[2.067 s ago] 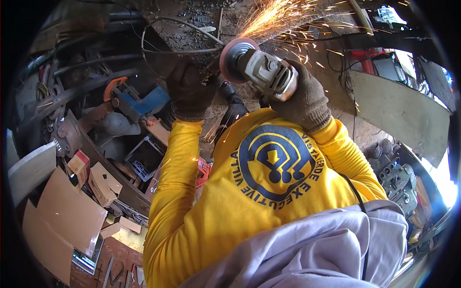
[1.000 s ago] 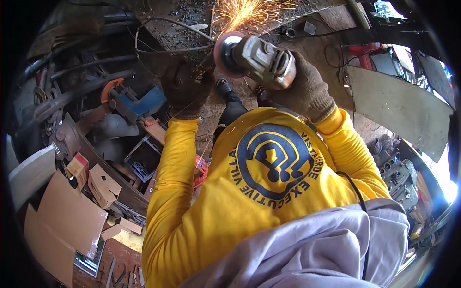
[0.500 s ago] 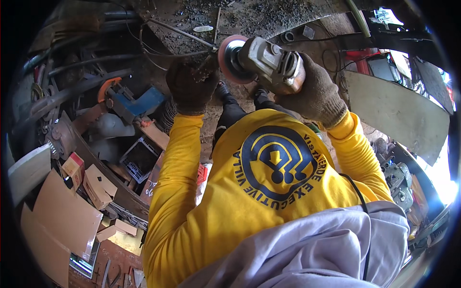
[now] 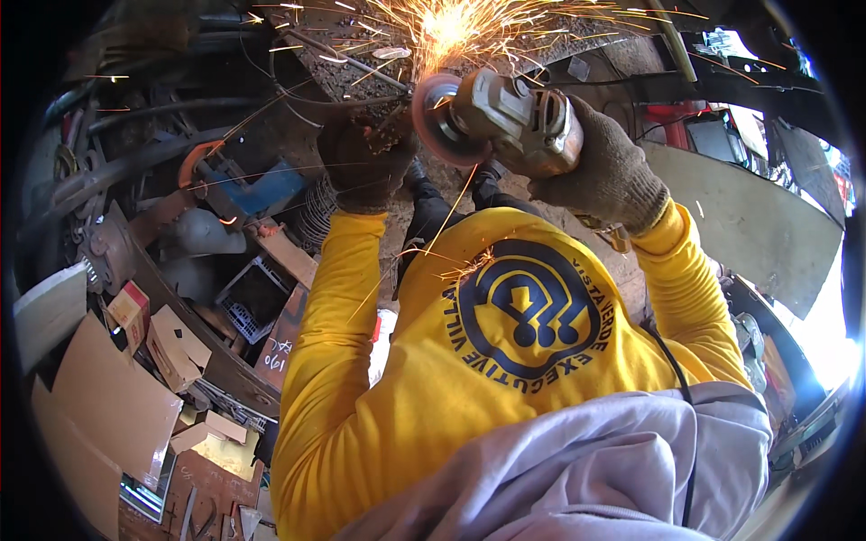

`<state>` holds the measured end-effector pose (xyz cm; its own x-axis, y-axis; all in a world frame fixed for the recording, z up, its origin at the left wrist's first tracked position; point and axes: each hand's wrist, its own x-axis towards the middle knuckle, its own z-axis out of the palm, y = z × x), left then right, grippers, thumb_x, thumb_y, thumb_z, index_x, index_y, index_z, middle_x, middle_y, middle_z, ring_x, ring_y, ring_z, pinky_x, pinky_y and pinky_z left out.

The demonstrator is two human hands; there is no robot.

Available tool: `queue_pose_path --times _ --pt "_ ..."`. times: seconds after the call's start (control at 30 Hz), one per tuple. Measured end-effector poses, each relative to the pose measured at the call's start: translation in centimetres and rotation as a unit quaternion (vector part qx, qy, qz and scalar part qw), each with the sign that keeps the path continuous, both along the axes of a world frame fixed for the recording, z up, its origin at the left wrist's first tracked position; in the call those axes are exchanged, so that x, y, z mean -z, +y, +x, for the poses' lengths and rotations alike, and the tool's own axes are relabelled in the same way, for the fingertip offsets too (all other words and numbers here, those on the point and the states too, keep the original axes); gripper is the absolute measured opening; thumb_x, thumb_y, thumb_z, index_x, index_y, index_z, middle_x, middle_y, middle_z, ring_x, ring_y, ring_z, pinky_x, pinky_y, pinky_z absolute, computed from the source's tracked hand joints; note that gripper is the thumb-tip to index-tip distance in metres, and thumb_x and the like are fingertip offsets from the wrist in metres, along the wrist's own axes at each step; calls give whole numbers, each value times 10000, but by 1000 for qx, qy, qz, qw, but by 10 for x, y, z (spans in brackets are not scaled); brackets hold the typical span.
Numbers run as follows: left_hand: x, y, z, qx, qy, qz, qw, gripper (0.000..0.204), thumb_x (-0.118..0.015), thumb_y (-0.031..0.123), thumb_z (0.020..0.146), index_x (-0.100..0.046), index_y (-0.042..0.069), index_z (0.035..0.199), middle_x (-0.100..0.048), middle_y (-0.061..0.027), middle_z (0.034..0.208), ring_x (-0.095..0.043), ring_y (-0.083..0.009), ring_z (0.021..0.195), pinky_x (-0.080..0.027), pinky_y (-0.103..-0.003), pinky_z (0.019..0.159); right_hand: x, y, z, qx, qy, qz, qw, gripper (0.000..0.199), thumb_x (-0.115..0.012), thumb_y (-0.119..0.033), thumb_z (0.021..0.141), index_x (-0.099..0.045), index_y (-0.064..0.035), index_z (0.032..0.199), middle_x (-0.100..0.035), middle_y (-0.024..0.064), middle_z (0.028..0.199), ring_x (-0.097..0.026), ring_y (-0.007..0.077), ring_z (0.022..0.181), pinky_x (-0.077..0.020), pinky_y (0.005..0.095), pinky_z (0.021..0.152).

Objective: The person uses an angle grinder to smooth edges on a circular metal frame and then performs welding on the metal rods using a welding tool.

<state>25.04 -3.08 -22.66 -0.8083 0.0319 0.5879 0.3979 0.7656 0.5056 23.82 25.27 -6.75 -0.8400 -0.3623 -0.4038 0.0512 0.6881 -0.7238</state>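
Two gloved hands work at the top of the view. The right hand (image 4: 603,171) is wrapped tight around the body of a grey angle grinder (image 4: 514,122), whose disc (image 4: 439,119) throws sparks (image 4: 451,27) off a dark metal piece (image 4: 352,63). The left hand (image 4: 365,167) seems clenched on that metal just beside the disc, though glare blurs the grip. Cardboard boxes (image 4: 153,347) lie lower left.

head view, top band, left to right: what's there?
Blue power tool → left hand in a dark glove → grinder disc throwing sparks → angle grinder body → right hand in a knit glove → grey metal sheet.
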Motion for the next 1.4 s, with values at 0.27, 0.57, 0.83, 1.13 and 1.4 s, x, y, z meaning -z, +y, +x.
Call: queue_pose_path --times 0.27,0.57,0.83,1.13,1.4 --pt "-4 -4 -2 12 15 11 1000 454 -931 356 732 -704 88 1019 -705 -64 934 -686 -283 816 -548 -421 737 6 7 0 17 -16 -44 999 900 -939 -177 634 -538 -27 1426 -705 161 1281 -689 258 1182 -542 397 1022" --pt "4 -7 5 -16 -26 -2 1000 440 -884 444 765 -676 89 919 -628 -79 833 -650 -326 813 -513 -411 745 14 -8 23 29 127 8 992 747 -908 -337 719 -585 -87 1345 -723 175 1167 -713 377 1087 -577 447 938" --pt "12 -11 6 -28 87 -139 986 464 -883 460 767 -731 72 971 -713 -113 943 -687 -329 911 -525 -439 808 24 -4 33 23 168 78 982 813 -903 -349 705 -564 -108 1403 -711 167 1226 -699 380 1118 -567 461 959" --pt "26 -17 9 -23 98 -105 989 580 -914 458 728 -721 205 1212 -656 -91 1046 -665 -342 956 -546 -470 856 26 -10 37 7 179 99 979 823 -897 -341 688 -566 -102 1403 -703 176 1245 -694 395 1120 -558 474 974" --pt "4 -15 7 0 32 -174 984 522 -901 486 727 -692 59 942 -704 -142 1041 -687 -339 932 -528 -479 791 23 -7 35 28 170 69 983 829 -898 -351 686 -568 -93 1401 -704 184 1247 -692 404 1119 -557 477 973"
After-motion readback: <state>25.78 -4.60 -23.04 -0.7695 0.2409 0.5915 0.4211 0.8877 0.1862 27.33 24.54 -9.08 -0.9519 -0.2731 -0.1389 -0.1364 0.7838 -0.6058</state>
